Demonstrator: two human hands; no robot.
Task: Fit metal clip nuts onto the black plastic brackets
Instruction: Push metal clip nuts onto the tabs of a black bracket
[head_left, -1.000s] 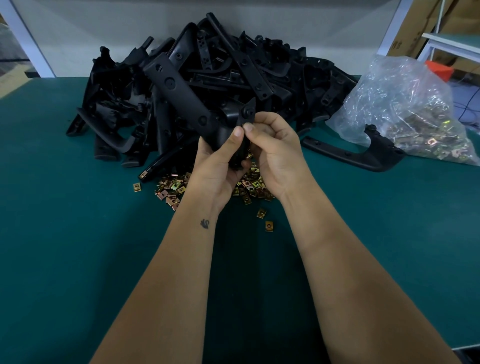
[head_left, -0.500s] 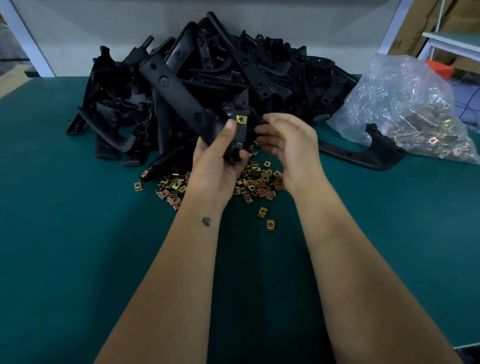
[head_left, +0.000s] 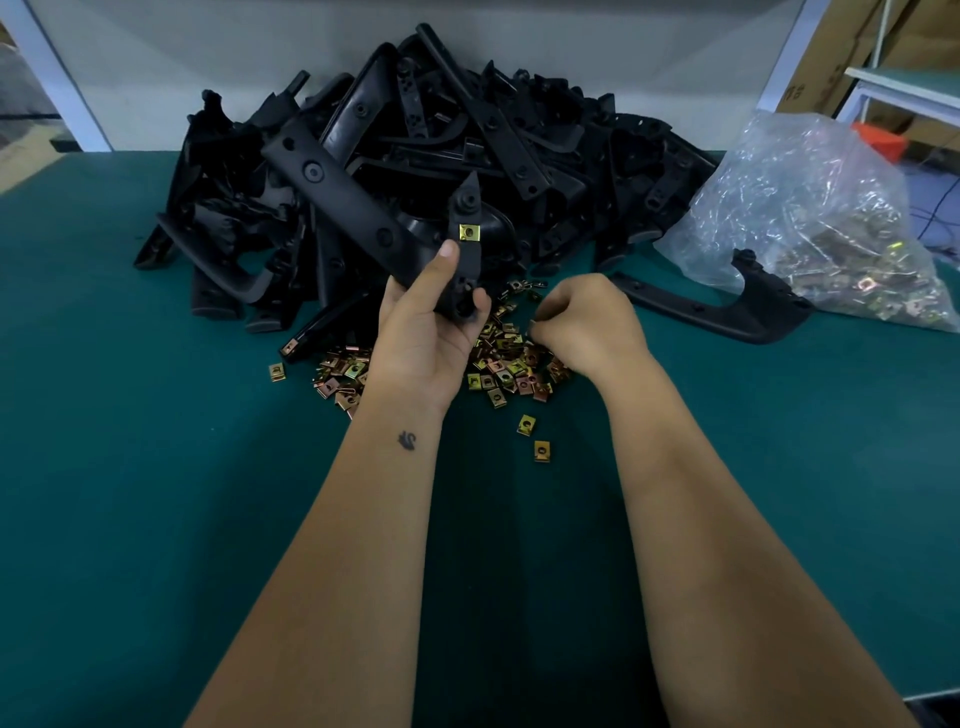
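A person's left hand (head_left: 426, 332) grips a black bracket (head_left: 363, 218) bearing one fitted clip nut (head_left: 468, 232). The right hand (head_left: 587, 322), fingers curled, pinches among loose clip nuts (head_left: 509, 364); several might lift together.

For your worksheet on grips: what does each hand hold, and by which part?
The left hand grips a black bracket at its bend, just below the fitted clip nut. The right hand is curled over the nut pile; whether it pinches one cannot be told.
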